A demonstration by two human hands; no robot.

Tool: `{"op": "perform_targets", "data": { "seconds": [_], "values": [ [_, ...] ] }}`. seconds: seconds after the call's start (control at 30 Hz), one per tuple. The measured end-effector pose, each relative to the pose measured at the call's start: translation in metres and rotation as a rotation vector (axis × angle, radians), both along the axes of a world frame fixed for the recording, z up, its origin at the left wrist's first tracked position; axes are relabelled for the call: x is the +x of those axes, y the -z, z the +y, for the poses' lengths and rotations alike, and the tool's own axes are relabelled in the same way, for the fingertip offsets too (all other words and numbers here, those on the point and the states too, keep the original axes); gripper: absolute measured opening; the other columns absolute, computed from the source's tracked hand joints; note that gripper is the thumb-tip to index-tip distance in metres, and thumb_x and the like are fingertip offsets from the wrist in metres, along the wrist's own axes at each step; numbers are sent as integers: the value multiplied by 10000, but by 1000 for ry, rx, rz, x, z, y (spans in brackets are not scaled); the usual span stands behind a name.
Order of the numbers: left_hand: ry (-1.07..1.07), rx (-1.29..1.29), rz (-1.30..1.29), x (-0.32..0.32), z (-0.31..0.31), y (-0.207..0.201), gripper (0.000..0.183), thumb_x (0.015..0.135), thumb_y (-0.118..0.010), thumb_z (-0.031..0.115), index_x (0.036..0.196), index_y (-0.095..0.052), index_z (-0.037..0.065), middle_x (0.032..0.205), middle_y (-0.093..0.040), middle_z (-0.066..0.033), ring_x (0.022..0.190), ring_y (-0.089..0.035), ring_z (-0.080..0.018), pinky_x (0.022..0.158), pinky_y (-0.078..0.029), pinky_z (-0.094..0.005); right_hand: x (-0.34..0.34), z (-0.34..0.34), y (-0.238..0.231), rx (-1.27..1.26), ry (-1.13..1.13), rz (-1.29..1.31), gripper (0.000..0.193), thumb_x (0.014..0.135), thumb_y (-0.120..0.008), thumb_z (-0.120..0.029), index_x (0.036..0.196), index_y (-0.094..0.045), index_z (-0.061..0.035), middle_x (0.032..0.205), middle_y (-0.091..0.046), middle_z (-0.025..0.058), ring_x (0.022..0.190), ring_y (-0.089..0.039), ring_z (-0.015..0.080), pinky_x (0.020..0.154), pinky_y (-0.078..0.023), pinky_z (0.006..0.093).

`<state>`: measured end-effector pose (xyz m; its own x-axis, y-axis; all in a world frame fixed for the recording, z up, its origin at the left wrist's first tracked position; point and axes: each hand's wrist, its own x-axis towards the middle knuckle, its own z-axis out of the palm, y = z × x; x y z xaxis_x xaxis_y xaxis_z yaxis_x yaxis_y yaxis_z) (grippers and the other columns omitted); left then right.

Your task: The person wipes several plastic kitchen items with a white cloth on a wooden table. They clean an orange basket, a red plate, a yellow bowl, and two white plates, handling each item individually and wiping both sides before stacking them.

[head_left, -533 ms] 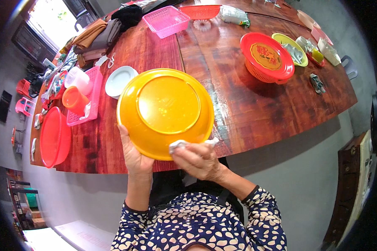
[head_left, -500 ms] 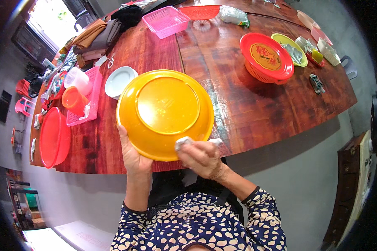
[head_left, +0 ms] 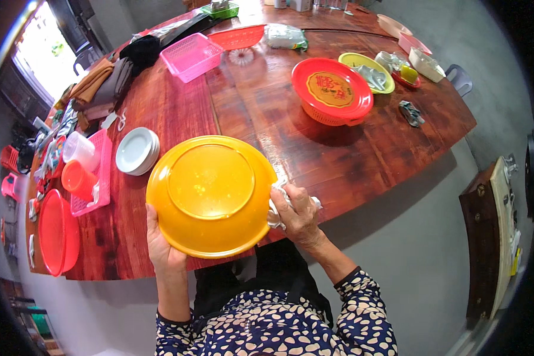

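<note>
Gripping one yellow bowl (head_left: 212, 190) by its left rim: left hand (head_left: 166, 244). Right hand (head_left: 299, 218): fingers clenched on one white cloth (head_left: 275, 217), right rim. One plate stack (head_left: 135, 150), left.

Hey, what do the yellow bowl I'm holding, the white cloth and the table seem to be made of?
Yellow bowl: probably plastic, glossy, from its even colour and bright highlights; enamel can't be ruled out.
White cloth: soft, matte fabric, judging by its crumpled folds; fibre unclear.
Table: likely varnished wood, shown by reddish-brown grain and shiny reflections.
</note>
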<state>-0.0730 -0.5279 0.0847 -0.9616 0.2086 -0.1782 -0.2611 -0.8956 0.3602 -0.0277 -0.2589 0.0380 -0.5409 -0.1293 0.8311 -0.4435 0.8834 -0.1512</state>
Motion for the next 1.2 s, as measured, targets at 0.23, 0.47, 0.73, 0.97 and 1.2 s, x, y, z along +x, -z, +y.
{"op": "perform_targets", "data": {
  "seconds": [0.23,0.47,0.73,0.97,1.2],
  "values": [
    [170,97,121,-8,39,-49,512,996,-410,381,1345,-432,7,1340,-507,-179,1251,-475,-347,986,-444,-515,-2,19,-9,-308,-32,-40,178,832,-648,-151,870,-614,20,733,-587,108,638,-597,214,564,-495,318],
    [392,83,289,-17,49,-29,491,1017,-324,380,1300,-470,6,1202,-587,-217,1111,-578,-381,796,-565,-525,-24,41,-31,-1640,-92,-330,146,893,-600,-108,918,-630,33,765,-634,54,571,-595,122,468,-457,252],
    [345,-447,18,0,32,38,314,990,-430,271,1124,-580,30,999,-663,-142,889,-678,-273,647,-608,-456,-99,131,-31,-1817,-203,-195,253,932,-528,-148,860,-580,89,623,-599,137,419,-572,226,406,-518,335],
    [334,-664,-101,1,32,67,238,969,-479,254,1060,-582,59,942,-664,-119,814,-681,-241,592,-604,-427,-132,157,-14,-1939,-221,-160,111,843,-597,-37,803,-570,62,620,-574,132,436,-555,241,393,-483,374],
    [315,-677,-152,-4,32,80,218,950,-506,267,1025,-592,81,904,-670,-107,783,-683,-238,572,-600,-428,-150,173,12,-1951,-247,-192,163,797,-660,-62,877,-593,63,664,-619,142,461,-596,254,383,-484,330]
  ]
}}
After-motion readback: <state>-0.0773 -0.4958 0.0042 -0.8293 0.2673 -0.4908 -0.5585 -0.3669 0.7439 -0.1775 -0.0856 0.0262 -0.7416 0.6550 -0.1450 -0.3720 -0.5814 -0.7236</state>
